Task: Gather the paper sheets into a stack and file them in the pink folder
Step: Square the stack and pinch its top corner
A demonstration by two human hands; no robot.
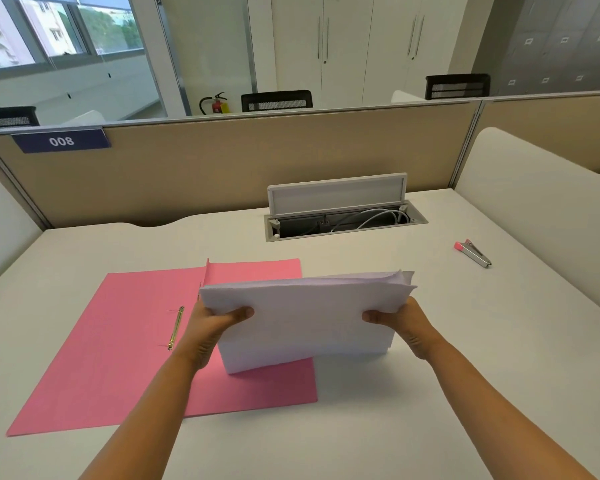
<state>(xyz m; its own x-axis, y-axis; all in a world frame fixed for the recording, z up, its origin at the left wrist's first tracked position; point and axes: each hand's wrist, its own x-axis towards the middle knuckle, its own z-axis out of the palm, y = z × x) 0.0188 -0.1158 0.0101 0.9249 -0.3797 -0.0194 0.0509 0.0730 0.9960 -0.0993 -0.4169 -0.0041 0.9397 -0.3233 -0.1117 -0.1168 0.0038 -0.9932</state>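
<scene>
Item: stack of paper sheets [305, 320], stood on its lower edge, part on the pink folder [118, 341] and part on the white desk [413, 410], likely to square the edges. Left hand [210, 329] and right hand [400, 322] are set apart, each clamped on one side edge, thumbs on the near face. Folder lies open at 9 o'clock of the stack, brass fastener [176, 328] exposed. Stapler [473, 253] at 2 o'clock; open cable tray [343, 216] at 12. Beige partition [222, 168], office cabinets [343, 46] beyond.

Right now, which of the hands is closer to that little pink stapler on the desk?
The right hand. It grips the right edge of the paper stack, and the stapler lies beyond it to the right. The left hand holds the stack's opposite edge, over the pink folder.
</scene>
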